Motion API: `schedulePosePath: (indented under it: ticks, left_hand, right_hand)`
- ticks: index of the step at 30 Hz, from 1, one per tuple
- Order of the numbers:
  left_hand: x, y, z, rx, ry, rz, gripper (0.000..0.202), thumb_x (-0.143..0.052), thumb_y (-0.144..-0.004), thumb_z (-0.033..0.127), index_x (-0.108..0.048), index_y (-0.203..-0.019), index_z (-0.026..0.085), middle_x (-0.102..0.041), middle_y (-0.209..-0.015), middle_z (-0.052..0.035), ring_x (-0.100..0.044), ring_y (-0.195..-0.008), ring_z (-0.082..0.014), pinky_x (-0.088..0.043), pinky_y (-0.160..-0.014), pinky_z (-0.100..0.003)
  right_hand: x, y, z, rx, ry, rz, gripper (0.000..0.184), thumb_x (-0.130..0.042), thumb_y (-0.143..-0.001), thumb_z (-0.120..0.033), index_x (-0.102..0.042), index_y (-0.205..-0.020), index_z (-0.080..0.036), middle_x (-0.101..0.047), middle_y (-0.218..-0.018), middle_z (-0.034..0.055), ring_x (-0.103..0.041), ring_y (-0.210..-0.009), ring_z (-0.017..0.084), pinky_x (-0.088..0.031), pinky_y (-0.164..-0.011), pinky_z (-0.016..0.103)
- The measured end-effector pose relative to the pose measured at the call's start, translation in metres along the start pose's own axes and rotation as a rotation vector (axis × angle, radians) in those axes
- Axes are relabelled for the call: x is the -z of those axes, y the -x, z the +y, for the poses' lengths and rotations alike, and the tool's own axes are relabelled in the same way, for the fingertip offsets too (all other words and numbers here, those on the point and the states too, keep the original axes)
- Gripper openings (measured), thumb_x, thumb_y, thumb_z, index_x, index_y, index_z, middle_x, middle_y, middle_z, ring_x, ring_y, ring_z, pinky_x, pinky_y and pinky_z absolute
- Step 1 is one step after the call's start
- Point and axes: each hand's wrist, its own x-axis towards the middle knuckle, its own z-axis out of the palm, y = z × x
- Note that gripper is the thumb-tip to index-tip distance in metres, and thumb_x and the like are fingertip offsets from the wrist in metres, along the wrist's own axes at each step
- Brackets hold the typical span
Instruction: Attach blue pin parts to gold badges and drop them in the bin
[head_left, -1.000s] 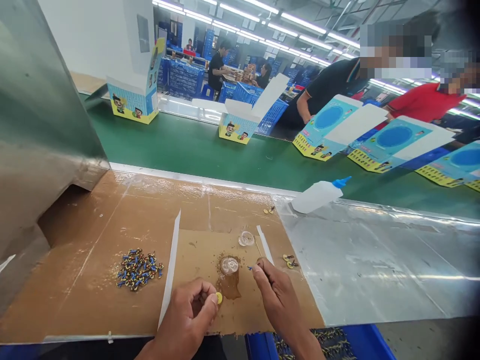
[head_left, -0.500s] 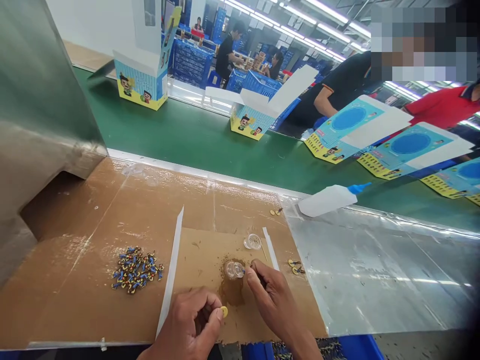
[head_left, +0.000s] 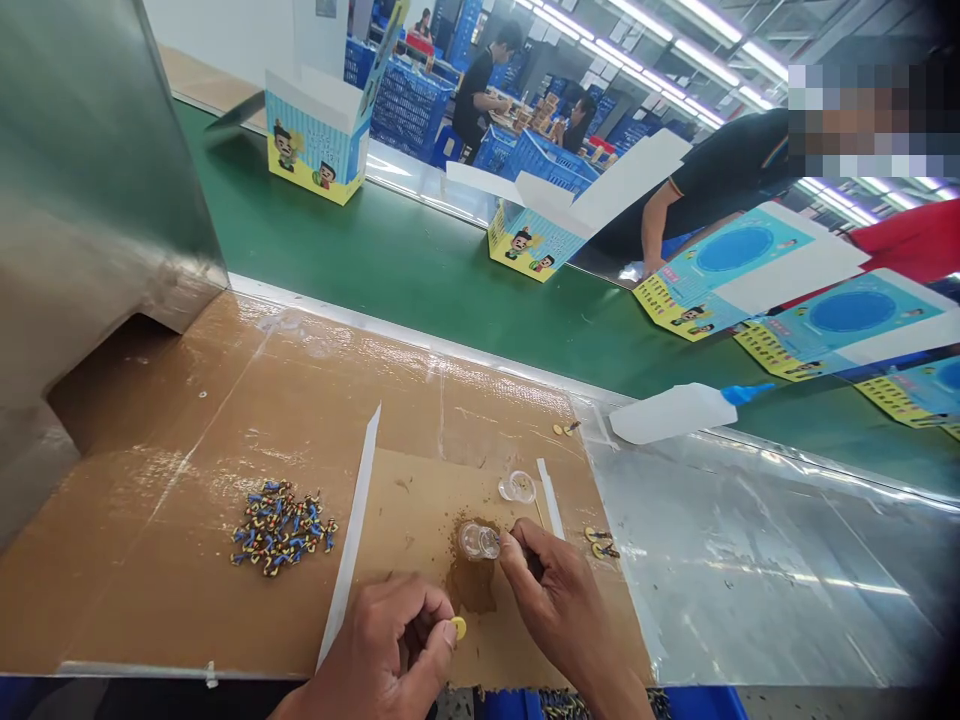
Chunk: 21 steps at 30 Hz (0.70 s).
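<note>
My left hand [head_left: 401, 640] pinches a small yellow disc [head_left: 458, 628] between thumb and forefinger. My right hand [head_left: 551, 580] is closed at the edge of a small clear plastic cup [head_left: 474, 541], pinching what looks like a small figurine, mostly hidden by the fingers. The cup stands on a wet brown stain on a cardboard sheet [head_left: 405, 500]. Behind it lies another small clear cup [head_left: 517, 487] with a thin stick [head_left: 538, 510] nearby. Several tiny blue, yellow and dark figurines [head_left: 281, 530] form a pile to the left. Right of the hands are yellow discs with figurines [head_left: 602, 545].
Beyond the work surface runs a green conveyor belt [head_left: 420, 270] carrying several open printed boxes [head_left: 315, 140]. A white squeeze bottle with a blue tip [head_left: 675, 413] lies at the belt's edge. A metal panel [head_left: 97, 180] rises at left. Co-workers sit or stand across the belt.
The whole view has shifted slightly, moving the scene to the right. My right fingertips remain at the clear cup, and my left hand still pinches the yellow disc.
</note>
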Motion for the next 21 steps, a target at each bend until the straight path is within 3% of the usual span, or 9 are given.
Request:
schedulePosePath:
  ticks: [12,21]
  left_hand:
    - [0.004,-0.005,0.008,-0.091,-0.037,0.059,0.019,-0.053,-0.095,0.021,-0.061,-0.078,0.019,-0.064,-0.066,0.0003,-0.059,-0.06,-0.011,-0.043,-0.057,-0.019]
    - [0.005,-0.005,0.012,-0.082,-0.028,0.071,0.018,-0.055,-0.093,0.02,-0.061,-0.077,0.019,-0.065,-0.065,0.0002,-0.059,-0.058,-0.0107,-0.043,-0.055,-0.02]
  right_hand:
    - [0.002,-0.001,-0.003,0.003,0.003,-0.002,0.041,-0.045,-0.103,-0.036,-0.025,-0.068,-0.026,-0.029,-0.06,-0.0072,-0.031,-0.053,0.012,-0.026,-0.051,0.03]
    - [0.002,-0.003,-0.001,0.003,0.023,-0.004,0.042,-0.045,-0.103,-0.038,-0.026,-0.068,-0.026,-0.031,-0.059,-0.0065,-0.033,-0.053,0.013,-0.025,-0.051,0.03]
